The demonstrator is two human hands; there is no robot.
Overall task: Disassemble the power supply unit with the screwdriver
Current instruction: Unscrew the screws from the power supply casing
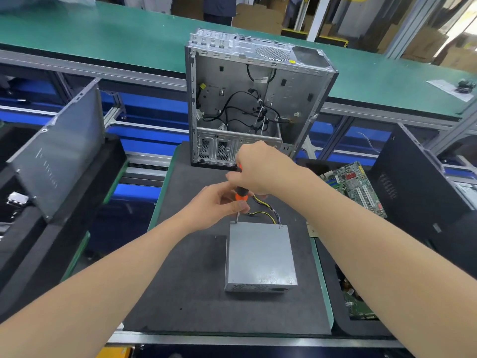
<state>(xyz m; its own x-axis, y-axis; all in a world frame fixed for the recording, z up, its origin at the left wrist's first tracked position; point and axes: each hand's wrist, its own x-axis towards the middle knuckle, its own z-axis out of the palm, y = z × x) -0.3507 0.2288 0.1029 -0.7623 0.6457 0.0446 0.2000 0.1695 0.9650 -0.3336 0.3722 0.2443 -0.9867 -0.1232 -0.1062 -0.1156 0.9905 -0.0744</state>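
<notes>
Power supply unit (260, 254) lies flat on the dark foam mat (185, 280), mid-bench, just in front of the opened computer case (258, 99). Its yellow/black wires (265, 213) trail off the far edge. The motherboard (353, 187) is off to the right, apart from it.

The right hand (258, 169) is curled round the top of the orange-black screwdriver (242, 196). The left hand (219, 202) pinches the lower handle just above the shaft, fingers bent. The tip sits at the far-left corner screw (234, 223) of the lid.

Step in hand, likely: backing out that corner screw.

To do it well:
- Hold the shaft upright over the screw; it looks slightly tilted here.
- Press down from the top hand so the bit doesn't cam out.
- Use the left fingers only to guide and steady.
- Nothing holds the box down, so it may slide on the foam; go slow at breakaway.
- More screws seem to show at the far-right (281, 226) and near-right (291, 282) corners.
</notes>
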